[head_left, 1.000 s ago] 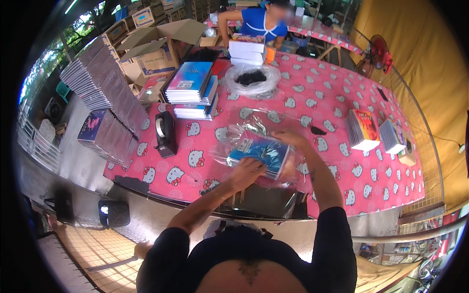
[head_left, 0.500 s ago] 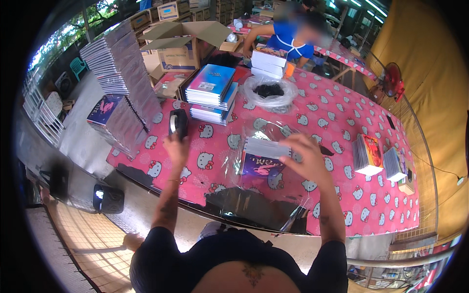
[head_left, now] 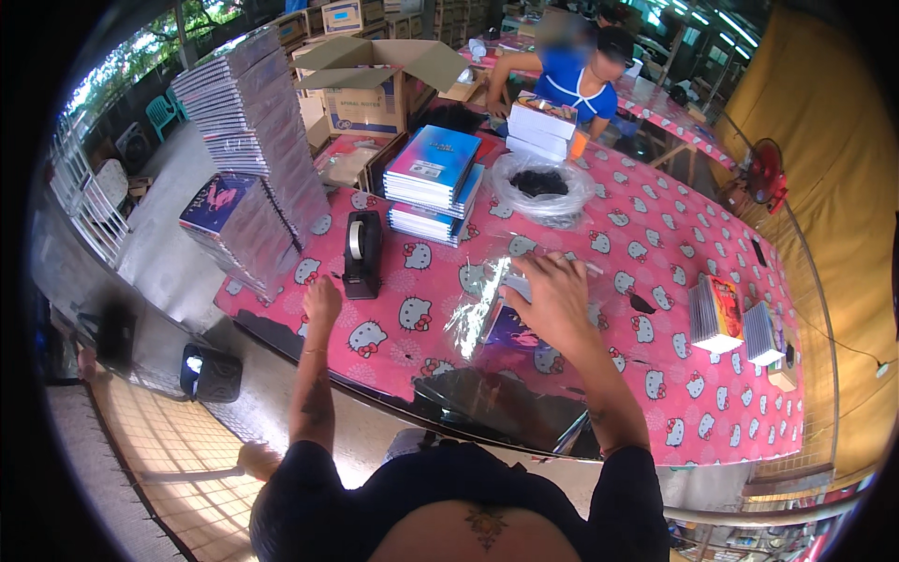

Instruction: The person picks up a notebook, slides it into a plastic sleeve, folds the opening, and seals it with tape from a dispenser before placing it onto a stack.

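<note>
Your right hand (head_left: 554, 298) presses flat on the plastic-wrapped notebook (head_left: 501, 323) at frame center, pinning it to the surface, while your loosely closed, empty left hand (head_left: 322, 302) reaches beside the tape dispenser (head_left: 361, 253).

Glossy clear plastic wrap (head_left: 487, 309), matt black plastic tape dispenser (head_left: 361, 253)

Left hand (head_left: 322, 302) loosely curled (forearm stretched forward), right hand (head_left: 554, 298) palm down, fingers spread flat

An open brown cardboard box (head_left: 370, 89) stands behind the blue notebook stacks (head_left: 433, 178).
</note>
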Available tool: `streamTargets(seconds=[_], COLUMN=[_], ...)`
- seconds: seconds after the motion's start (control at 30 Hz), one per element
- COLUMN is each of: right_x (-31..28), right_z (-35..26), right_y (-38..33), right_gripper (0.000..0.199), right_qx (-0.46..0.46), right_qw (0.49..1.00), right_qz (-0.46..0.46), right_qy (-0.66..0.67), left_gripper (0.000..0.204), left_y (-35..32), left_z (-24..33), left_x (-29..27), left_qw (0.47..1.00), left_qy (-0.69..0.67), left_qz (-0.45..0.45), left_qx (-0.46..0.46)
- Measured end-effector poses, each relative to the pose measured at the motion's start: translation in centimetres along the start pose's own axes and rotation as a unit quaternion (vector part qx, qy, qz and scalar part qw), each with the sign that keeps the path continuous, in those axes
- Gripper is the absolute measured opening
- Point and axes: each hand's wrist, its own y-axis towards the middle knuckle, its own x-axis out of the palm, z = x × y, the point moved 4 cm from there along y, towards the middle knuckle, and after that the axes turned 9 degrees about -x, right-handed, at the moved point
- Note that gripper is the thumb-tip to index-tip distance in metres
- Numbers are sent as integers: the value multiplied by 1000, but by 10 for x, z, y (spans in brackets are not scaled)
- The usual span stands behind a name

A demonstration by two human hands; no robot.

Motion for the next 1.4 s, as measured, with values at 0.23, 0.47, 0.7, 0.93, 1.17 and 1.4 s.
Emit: streamTargets(seconds=[0.23, 0.47, 0.7, 0.93, 1.17, 1.4], right_x=[-3, -1, -17, 28, -49, 35], right_z=[-10, 11, 52, 46, 63, 84], right_y=[9, 6, -39, -61, -75, -119], right_gripper=[44, 45, 74, 73, 50, 48], right_qx=[2, 27, 52, 36, 3, 79], right_qw=[999, 997, 979, 989, 985, 969], right_qz=[-5, -70, -189, -141, 146, 2], right_qy=[-35, 24, 52, -20, 86, 233], left_gripper=[19, 23, 13, 12, 12, 12], left_y=[-68, -70, -71, -89, -90, -109], left_z=[209, 310, 318, 326, 318, 331], left_x=[-96, -96, -99, -92, -101, -101], left_qw=[691, 636, 654, 651, 689, 721], left_qy=[-539, -450, -437, -454, -433, -378], left_qz=[-356, -365, -359, -401, -346, -290], left_qx=[325, 510, 503, 458, 467, 503])
